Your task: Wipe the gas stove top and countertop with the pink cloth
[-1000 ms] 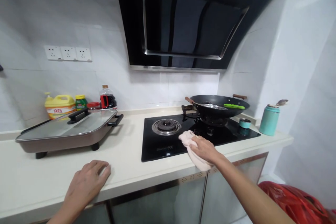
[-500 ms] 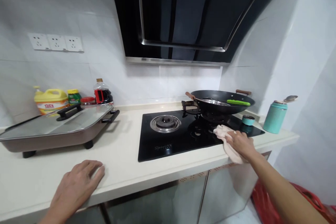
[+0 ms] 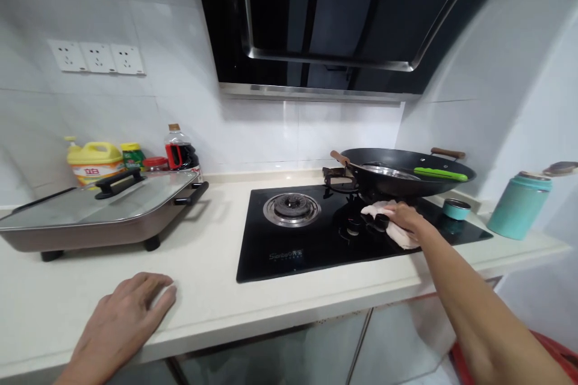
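Observation:
My right hand presses a pale cloth onto the black glass gas stove, beside the right control knob and in front of the wok. Its fingers are closed on the cloth, and some of it hangs out below the palm. A second knob stands just to the left. On the cream countertop lies my left hand, resting near the front edge with fingers loosely curled and apart, holding nothing. The left burner is uncovered.
A black wok with a green-handled utensil sits on the right burner. Right of it stand a turquoise cup and a turquoise flask. An electric pan, bottles and jars occupy the left. The range hood overhangs the stove.
My right hand has moved the cloth farther back on the stove, up beside the knobs and away from the counter's front edge. My left hand stays on the counter. The view has shifted slightly.

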{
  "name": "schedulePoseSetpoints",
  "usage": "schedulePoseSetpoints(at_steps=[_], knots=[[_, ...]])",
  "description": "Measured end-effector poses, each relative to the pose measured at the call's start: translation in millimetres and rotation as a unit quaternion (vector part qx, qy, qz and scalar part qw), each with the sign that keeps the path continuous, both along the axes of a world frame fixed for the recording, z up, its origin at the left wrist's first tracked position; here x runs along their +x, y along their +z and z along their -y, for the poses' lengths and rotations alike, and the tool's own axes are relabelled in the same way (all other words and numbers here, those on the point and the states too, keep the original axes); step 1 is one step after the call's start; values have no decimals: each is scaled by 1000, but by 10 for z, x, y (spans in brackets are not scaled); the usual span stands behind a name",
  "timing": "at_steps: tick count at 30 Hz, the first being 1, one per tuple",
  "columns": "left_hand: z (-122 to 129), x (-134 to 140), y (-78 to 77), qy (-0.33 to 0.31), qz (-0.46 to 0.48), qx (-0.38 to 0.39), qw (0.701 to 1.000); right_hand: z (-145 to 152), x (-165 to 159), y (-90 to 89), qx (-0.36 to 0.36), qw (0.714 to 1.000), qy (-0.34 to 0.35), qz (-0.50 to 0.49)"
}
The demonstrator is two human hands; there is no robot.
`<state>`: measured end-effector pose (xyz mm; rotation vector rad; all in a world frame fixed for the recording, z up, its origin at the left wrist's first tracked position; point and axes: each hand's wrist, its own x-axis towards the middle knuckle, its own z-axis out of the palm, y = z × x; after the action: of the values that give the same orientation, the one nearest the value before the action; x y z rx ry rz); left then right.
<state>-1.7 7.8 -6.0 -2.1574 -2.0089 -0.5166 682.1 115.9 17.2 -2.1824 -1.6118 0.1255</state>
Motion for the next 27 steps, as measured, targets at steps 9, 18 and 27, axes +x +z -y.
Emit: schedulePoseSetpoints(at_steps=[9, 18, 27], knots=[[50, 70, 62, 18, 3, -11, 1000, -403, -251, 349, -159, 984, 74, -36], [41, 51, 35, 7, 16, 1, 1000, -392, -951, 304, -124, 975, 124, 139], [59, 56, 58, -1, 15, 0, 1000, -66, -845, 136, -55, 977, 147, 141]])
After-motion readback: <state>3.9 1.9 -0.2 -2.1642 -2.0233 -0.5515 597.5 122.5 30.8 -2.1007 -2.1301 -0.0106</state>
